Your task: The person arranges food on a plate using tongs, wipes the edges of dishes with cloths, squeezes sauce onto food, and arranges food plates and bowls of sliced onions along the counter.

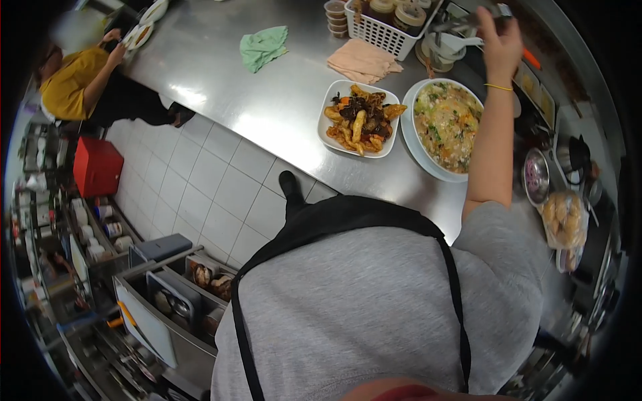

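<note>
Hand and worktop, seen from above, clock face centred on the view with twelve at the top. Your right hand reaches out between one and two o'clock, the bare forearm crossing the edge of the bowl below it; a yellow band circles your wrist. The fingers are bent around or beside a dark, blurred item, and you cannot tell from this angle whether the grip is clamped on it. Your left hand lies outside the view, so its grip cannot be told. Just beside your right hand, toward its eight o'clock, is a white spoon. The bowl, filled with a thick, egg-flecked dish, sits at two o'clock on a pale plate. At one o'clock, near the bowl, note the square dish of fried pieces and dark strips. Beyond it on the worktop lie a pink cloth and a white basket of jars; a green cloth lies at eleven. At ten o'clock, well apart from you, a co-worker in a yellow top stands by the worktop.
</note>
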Motion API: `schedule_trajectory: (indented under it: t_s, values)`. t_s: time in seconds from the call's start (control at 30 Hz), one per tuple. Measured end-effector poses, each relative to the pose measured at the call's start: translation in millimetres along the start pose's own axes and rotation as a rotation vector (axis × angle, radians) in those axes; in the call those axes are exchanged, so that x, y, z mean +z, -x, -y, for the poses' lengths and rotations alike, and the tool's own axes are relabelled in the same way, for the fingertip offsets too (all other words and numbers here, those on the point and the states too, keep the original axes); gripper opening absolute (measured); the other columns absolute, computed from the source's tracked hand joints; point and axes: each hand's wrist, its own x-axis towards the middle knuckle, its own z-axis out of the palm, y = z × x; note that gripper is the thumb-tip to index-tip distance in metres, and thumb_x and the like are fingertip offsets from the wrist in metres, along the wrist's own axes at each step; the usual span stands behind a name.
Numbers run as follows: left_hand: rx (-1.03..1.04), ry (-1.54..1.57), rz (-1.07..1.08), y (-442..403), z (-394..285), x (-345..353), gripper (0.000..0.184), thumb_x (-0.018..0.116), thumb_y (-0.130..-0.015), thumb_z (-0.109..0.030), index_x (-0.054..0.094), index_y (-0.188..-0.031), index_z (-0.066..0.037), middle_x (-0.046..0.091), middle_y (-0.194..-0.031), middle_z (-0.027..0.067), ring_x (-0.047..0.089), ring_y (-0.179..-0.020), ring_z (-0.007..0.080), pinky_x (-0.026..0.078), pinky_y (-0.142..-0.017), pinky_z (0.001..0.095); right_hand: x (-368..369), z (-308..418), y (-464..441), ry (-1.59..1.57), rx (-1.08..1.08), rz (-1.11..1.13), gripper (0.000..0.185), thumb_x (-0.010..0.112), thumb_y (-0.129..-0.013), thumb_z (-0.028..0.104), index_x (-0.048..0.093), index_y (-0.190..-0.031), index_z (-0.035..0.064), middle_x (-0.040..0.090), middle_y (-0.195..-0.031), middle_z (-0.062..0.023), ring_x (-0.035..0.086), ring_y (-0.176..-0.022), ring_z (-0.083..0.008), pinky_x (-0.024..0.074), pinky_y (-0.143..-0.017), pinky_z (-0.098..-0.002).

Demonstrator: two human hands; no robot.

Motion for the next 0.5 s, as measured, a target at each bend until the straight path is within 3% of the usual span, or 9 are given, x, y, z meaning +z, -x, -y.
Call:
schedule_trajectory:
  t_s: [0.07, 0.13, 0.2, 0.23, 0.3, 0.33, 0.4, 0.5]
  values:
    - [0.044, -0.059, 0.024, -31.8, -9.8, -21.7, 0.022, 0.057, -0.083, -0.019, 0.057, -0.093, 0.000, 0.060, -0.082, 0.0099, 0.057, -0.072, 0.0160, 0.045, -0.065, 0.0302, 24.7, 38.1, 23.2, 0.159, 0.233, 0.162, 0.031, 0.069, -0.076, 0.023, 0.057, -0.095, 0.0020, 0.062, -0.084, -0.0063, 0.058, -0.079, -0.0131, 0.0474, -0.073, -0.0276]
    - [0.103, -0.124, 0.044, -66.8, -28.9, -47.1, 0.022, 0.057, -0.083, -0.019, 0.057, -0.093, 0.000, 0.060, -0.082, 0.0097, 0.057, -0.072, 0.0157, 0.045, -0.065, 0.0301, 63.9, 24.7, 47.9, 0.229, 0.195, 0.240, 0.030, 0.067, -0.077, 0.018, 0.056, -0.097, -0.0011, 0.062, -0.082, -0.0072, 0.057, -0.079, -0.0108, 0.0462, -0.071, -0.0253]
    - [0.174, -0.166, 0.060, -105.6, -56.6, -75.0, 0.022, 0.057, -0.083, -0.019, 0.057, -0.093, 0.000, 0.060, -0.082, 0.0095, 0.056, -0.072, 0.0154, 0.045, -0.065, 0.0300, 93.9, 9.0, 68.9, 0.293, 0.063, 0.356, 0.040, 0.065, -0.077, 0.035, 0.057, -0.092, -0.0008, 0.062, -0.077, -0.0102, 0.058, -0.065, -0.0177, 0.0462, -0.061, -0.0311]
    - [0.203, -0.118, 0.081, -124.5, -67.8, -86.9, 0.022, 0.057, -0.083, -0.019, 0.057, -0.093, 0.000, 0.060, -0.082, 0.0094, 0.056, -0.072, 0.0153, 0.045, -0.065, 0.0300, 106.2, -3.8, 79.1, 0.318, 0.069, 0.347, 0.040, 0.065, -0.077, 0.035, 0.057, -0.092, -0.0008, 0.062, -0.077, -0.0102, 0.058, -0.065, -0.0177, 0.0462, -0.061, -0.0311]
    - [0.262, 0.116, 0.191, -166.8, -92.4, -109.5, 0.017, 0.054, -0.085, -0.016, 0.056, -0.093, -0.001, 0.058, -0.078, 0.0051, 0.053, -0.069, 0.0133, 0.044, -0.063, 0.0278, 128.9, -27.7, 94.8, 0.543, 0.198, 0.546, 0.049, 0.064, -0.069, 0.045, 0.057, -0.090, 0.0011, 0.061, -0.084, -0.0159, 0.059, -0.076, -0.0310, 0.0472, -0.070, -0.0369]
    - [0.329, -0.022, 0.089, -131.8, -149.4, -129.9, 0.014, 0.054, -0.084, -0.013, 0.055, -0.092, -0.001, 0.057, -0.078, 0.0041, 0.054, -0.068, 0.0134, 0.045, -0.063, 0.0277, 134.2, -31.8, 99.5, 0.559, 0.204, 0.538, 0.049, 0.064, -0.069, 0.045, 0.057, -0.090, 0.0011, 0.061, -0.084, -0.0159, 0.059, -0.076, -0.0310, 0.0472, -0.070, -0.0369]
    - [0.358, 0.170, 0.160, -166.7, -149.9, -143.8, 0.014, 0.055, -0.084, -0.013, 0.055, -0.091, -0.001, 0.057, -0.080, 0.0051, 0.055, -0.070, 0.0140, 0.046, -0.064, 0.0280, 139.3, -33.2, 105.8, 0.552, 0.276, 0.446, 0.043, 0.067, -0.068, 0.037, 0.057, -0.089, 0.0006, 0.061, -0.079, -0.0154, 0.059, -0.073, -0.0276, 0.0477, -0.070, -0.0341]
    - [0.322, 0.176, 0.263, -191.7, -140.8, -155.8, 0.014, 0.055, -0.083, -0.013, 0.056, -0.091, -0.001, 0.058, -0.078, 0.0056, 0.055, -0.066, 0.0142, 0.046, -0.062, 0.0271, 128.3, -13.7, 100.8, 0.651, 0.405, 0.590, 0.047, 0.067, -0.068, 0.041, 0.058, -0.091, 0.0014, 0.063, -0.080, -0.0140, 0.061, -0.073, -0.0251, 0.0479, -0.070, -0.0326]
